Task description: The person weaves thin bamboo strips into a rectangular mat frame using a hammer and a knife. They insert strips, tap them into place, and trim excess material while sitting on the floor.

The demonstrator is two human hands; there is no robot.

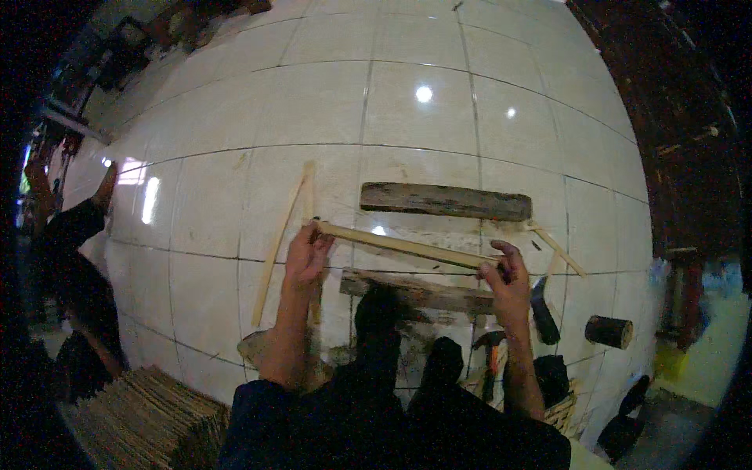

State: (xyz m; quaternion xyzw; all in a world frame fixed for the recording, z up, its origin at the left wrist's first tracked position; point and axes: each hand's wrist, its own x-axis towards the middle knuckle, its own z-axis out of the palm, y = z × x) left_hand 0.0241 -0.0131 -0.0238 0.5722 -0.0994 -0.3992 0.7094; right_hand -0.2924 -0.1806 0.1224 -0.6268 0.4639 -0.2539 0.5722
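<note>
A pale, narrow strip (407, 245), which looks like split bamboo or wood, is held slightly tilted above the floor, its right end nearer me. My left hand (309, 254) is closed round its left end. At the other end, my right hand (505, 274) pinches it between thumb and fingers, with the index finger raised. Below the strip, a weathered wooden plank (462, 298) lies near my legs. Another dark plank (446, 202) lies farther off, roughly parallel. Close to my right forearm are a hammer (492, 360) and a dark curved blade tool (542, 313).
Thin pale strips (276, 262) lie left of my left hand, and shorter ones (560, 249) lie at right. A short log piece (609, 332) rests on the tiled floor (423, 117). A stack of brown strips (149, 419) is at lower left. Another person (78, 258) is at far left.
</note>
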